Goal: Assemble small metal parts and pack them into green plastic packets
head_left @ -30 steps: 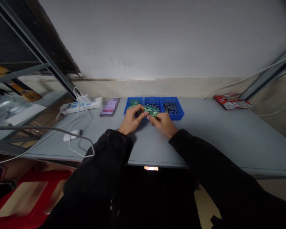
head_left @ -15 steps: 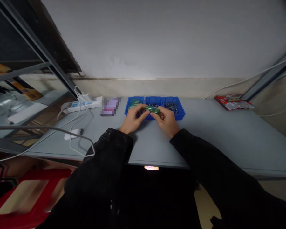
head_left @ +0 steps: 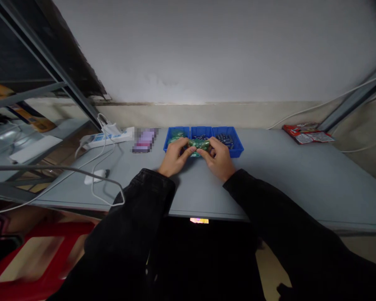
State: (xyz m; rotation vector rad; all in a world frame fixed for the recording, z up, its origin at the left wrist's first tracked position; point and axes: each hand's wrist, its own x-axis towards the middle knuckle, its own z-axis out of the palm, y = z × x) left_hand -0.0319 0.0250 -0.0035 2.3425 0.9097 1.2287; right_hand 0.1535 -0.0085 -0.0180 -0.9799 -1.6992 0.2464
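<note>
A small green plastic packet is stretched between my two hands, in front of three blue bins. My left hand pinches its left end, thumb towards me. On the right end, my right hand has its thumb and fingers closed. Green packets lie in the left bin. Small metal parts show in the middle bin, partly hidden behind my hands. Dark cylindrical pieces fill part of the right bin.
Left of the bins lie a phone and a white power strip with cables. A white plug sits nearer the front. A red packet rests at the back right of the grey table.
The green packet has changed shape between my fingers and more of it shows below my thumbs. Both hands have stayed in nearly the same place.
</note>
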